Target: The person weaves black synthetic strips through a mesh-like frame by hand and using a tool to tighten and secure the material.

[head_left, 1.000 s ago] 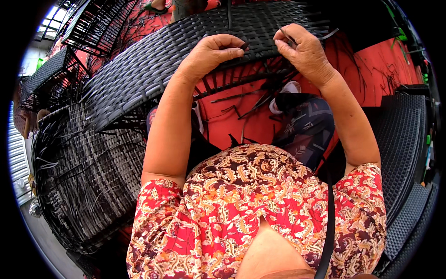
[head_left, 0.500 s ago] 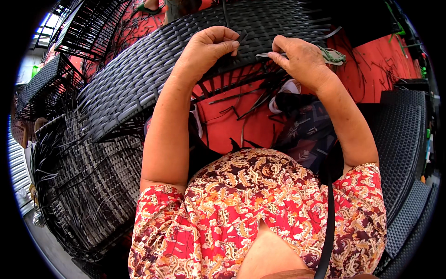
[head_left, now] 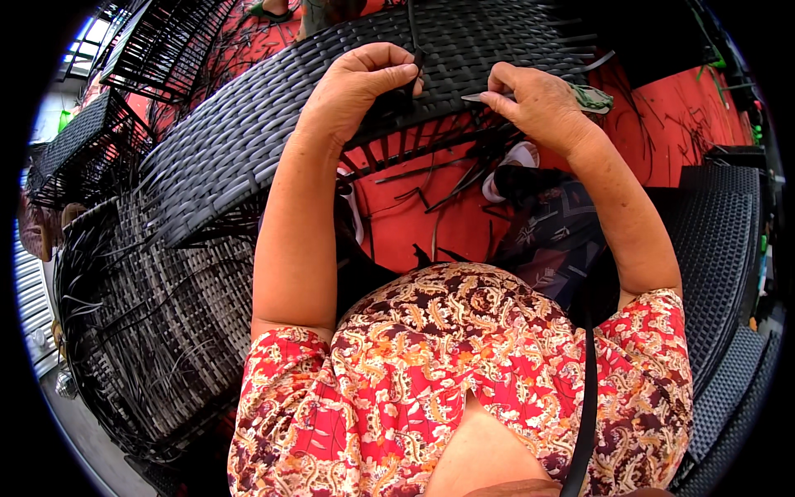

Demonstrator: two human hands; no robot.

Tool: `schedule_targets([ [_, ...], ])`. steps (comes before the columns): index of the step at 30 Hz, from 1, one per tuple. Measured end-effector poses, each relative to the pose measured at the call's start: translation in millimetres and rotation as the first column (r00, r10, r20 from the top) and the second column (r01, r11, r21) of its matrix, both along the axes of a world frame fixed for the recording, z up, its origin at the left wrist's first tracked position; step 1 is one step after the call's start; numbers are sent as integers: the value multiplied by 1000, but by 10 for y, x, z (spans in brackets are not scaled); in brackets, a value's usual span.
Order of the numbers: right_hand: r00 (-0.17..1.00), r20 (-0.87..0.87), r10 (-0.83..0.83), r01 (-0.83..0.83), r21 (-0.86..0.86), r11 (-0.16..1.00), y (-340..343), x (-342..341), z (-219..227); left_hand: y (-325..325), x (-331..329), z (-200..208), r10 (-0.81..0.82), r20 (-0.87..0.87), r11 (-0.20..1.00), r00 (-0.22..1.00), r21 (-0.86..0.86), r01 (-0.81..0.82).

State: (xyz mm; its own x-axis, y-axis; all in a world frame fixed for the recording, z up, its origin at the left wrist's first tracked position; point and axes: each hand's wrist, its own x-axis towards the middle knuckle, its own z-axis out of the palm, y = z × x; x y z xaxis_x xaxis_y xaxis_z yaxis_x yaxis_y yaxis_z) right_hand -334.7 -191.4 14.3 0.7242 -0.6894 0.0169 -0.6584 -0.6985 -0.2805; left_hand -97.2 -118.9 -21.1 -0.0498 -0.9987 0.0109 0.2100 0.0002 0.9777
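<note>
A long dark grey woven rattan panel [head_left: 240, 124] slants across in front of me, with loose strip ends along its edges. My left hand [head_left: 356, 95] is closed at its near edge, thumb and forefinger pinching a dark flat strip [head_left: 417, 60]. Closed around a pointed metal tool [head_left: 472, 98], my right hand [head_left: 538, 103] is to the right, over the same edge. The tool's tip points left toward the left hand, and a pale part wrapped in green [head_left: 592, 98] sticks out behind the palm. My fingers hide its middle, so its exact kind is unclear.
Beneath lies a red floor [head_left: 397, 219] strewn with cut dark strips. A half-woven brownish-grey piece [head_left: 182, 331] with many loose ends leans at left. Black frames [head_left: 166, 50] stand at far left, woven dark panels [head_left: 712, 240] at right. Another person's foot [head_left: 272, 10] shows at the top.
My left hand has shifted slightly left and up, and the strip in its fingers now stands more upright. The right hand with its pointed tool has barely moved.
</note>
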Motion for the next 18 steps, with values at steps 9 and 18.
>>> schedule_targets([
  [9, 1000, 12, -7, 8, -57, 998, -6, -45, 68, -28, 0, -4, -14, 19, 1000, 1000, -23, 14],
  [18, 977, -206, 60, -107, -227, 968, 134, 255, 161, -60, -29, -24, 12, 43, 998, 999, -55, -10],
])
